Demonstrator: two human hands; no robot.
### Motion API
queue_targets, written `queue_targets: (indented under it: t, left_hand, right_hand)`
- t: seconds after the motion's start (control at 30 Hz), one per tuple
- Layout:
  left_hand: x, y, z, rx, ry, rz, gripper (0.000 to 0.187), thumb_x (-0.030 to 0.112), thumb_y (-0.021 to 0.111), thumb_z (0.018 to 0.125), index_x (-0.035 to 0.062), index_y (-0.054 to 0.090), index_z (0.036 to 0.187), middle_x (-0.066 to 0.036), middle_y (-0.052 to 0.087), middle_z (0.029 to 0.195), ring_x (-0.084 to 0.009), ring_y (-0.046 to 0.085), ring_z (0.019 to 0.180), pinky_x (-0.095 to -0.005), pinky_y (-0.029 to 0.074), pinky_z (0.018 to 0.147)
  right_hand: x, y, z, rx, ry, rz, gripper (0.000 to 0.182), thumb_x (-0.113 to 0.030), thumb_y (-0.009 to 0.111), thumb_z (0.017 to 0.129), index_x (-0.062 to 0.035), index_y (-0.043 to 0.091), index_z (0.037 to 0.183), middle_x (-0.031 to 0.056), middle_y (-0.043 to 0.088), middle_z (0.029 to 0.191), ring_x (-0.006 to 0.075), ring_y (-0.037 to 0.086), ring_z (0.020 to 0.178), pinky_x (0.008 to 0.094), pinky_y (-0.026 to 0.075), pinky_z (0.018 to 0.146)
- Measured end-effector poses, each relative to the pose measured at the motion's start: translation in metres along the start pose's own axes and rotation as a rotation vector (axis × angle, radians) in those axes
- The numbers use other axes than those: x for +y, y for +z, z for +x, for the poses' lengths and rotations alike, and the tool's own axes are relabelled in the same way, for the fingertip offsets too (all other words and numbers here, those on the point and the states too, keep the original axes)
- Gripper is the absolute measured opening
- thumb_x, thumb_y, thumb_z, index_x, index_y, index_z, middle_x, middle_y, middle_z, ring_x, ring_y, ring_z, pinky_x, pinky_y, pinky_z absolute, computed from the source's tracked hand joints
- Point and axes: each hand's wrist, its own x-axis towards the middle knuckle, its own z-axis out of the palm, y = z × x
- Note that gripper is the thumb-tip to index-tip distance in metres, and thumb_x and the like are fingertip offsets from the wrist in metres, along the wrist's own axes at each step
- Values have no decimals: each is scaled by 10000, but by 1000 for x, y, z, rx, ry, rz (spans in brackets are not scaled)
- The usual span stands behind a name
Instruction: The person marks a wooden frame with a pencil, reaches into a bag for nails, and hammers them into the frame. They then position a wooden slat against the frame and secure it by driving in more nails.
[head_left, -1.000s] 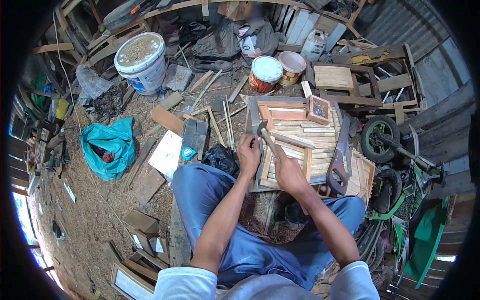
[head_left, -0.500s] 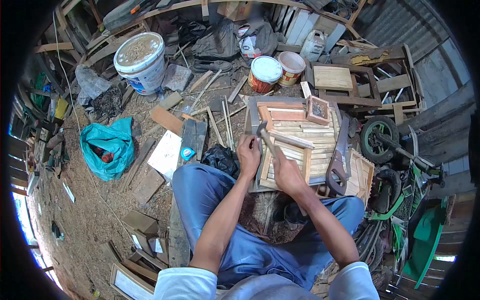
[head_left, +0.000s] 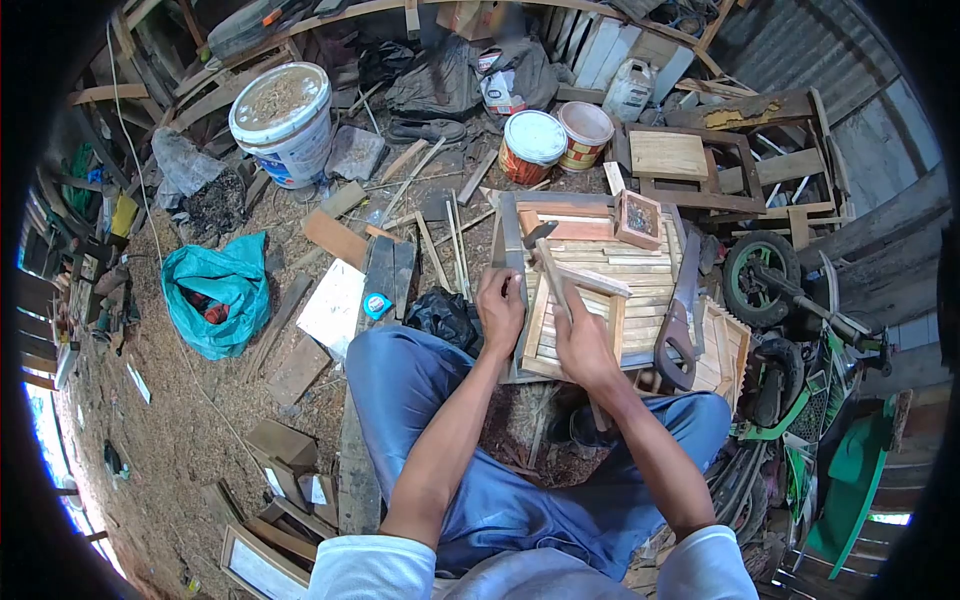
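Observation:
My right hand (head_left: 587, 345) is wrapped round the wooden handle of a hammer (head_left: 546, 262), whose dark head is raised over the frame's upper left. Left of it, my left hand (head_left: 499, 309) is closed at the edge of the work board, fingertips together; whatever it pinches is too small to make out. A slatted wooden frame (head_left: 616, 335) lies under and beside my right hand. A small wooden box (head_left: 637, 220) of dark bits stands at the board's upper right. The handsaw (head_left: 675, 352) lies along the right side of the slats (head_left: 645, 283).
Two paint cans (head_left: 534, 147) and a large white bucket (head_left: 282, 125) stand beyond the board. A blue tape measure (head_left: 376, 305), a black bag (head_left: 440, 318) and a teal sack (head_left: 215, 296) lie left. A small wheel (head_left: 760, 279) stands right.
My right hand has tilted the hammer, lifting its head slightly up and to the right, away from my left hand. My left hand has barely moved.

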Motion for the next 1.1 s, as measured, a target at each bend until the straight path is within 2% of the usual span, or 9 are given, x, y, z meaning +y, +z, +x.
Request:
queue_targets:
  t: [0.1, 0.2, 0.3, 0.4, 0.6, 0.73, 0.83, 1.03, 1.1]
  left_hand:
    - [2, 1, 0, 20, -8, 5, 123, 60, 631, 881, -45, 665, 936, -172, 630, 922, -336, 634, 853, -378, 486, 780]
    - [1, 2, -1, 33, -2, -3, 130, 61, 623, 886, -44, 658, 953, -172, 627, 923, -335, 629, 863, -386, 485, 786]
    - [-9, 5, -3, 21, -16, 9, 132, 58, 618, 890, -40, 643, 975, -168, 624, 921, -331, 619, 848, -378, 482, 790]
    - [-9, 8, -2, 113, 81, 114, 129, 51, 603, 904, -27, 626, 1004, -158, 621, 938, -296, 610, 829, -347, 476, 795]
    - [3, 3, 19, 106, -244, -177, 140, 45, 553, 941, -4, 620, 1055, -92, 648, 967, -191, 606, 867, -322, 472, 824]
    - [-19, 4, 17, 26, -152, -93, 172, 73, 597, 928, 19, 690, 1062, -84, 693, 958, -164, 613, 825, -324, 483, 795]
    - [-7, -1, 17, -29, -240, -73, 134, 92, 646, 897, 20, 727, 976, -101, 707, 993, -200, 631, 826, -332, 485, 778]
    - [-2, -3, 12, 12, 51, 219, 112, 129, 743, 812, 25, 740, 851, -118, 669, 897, -296, 606, 870, -385, 469, 807]
    - [-1, -3, 12, 10, 46, 218, 117, 132, 754, 799, 25, 737, 843, -115, 653, 869, -304, 595, 883, -391, 461, 820]
  right_hand:
    - [17, 7, 0, -108, 5, -67, 483, -68, 468, 953, -20, 363, 1423, 375, 593, 747, 556, 602, 763, 607, 440, 647]
    - [21, 9, -1, -97, 51, -60, 471, -202, 484, 995, -78, 412, 1444, 344, 628, 815, 537, 621, 861, 573, 465, 752]
    - [-9, -7, -3, -79, 172, 32, 473, -194, 482, 997, -77, 408, 1449, 361, 630, 872, 531, 619, 902, 556, 468, 795]
    - [8, -4, -2, -4, 66, 20, 472, -193, 480, 998, -72, 408, 1449, 367, 632, 942, 524, 618, 946, 537, 471, 833]
    - [14, -13, -10, -42, 116, 29, 462, -192, 478, 1003, -63, 415, 1441, 362, 638, 1012, 516, 604, 1026, 522, 474, 875]
    - [21, -9, -13, -24, 66, 19, 460, -193, 484, 1004, -51, 413, 1437, 365, 638, 1002, 524, 602, 1020, 522, 472, 867]
    - [24, -5, -13, -18, 30, 15, 460, -193, 487, 1005, -47, 412, 1434, 368, 636, 989, 529, 604, 1008, 523, 475, 852]
    - [24, -2, -12, -40, 50, 4, 448, -192, 489, 1004, -26, 428, 1415, 368, 636, 955, 531, 612, 963, 526, 480, 823]
    - [20, -4, -13, -55, 52, 6, 448, -193, 489, 1003, -20, 429, 1412, 365, 638, 932, 533, 617, 935, 530, 480, 814]
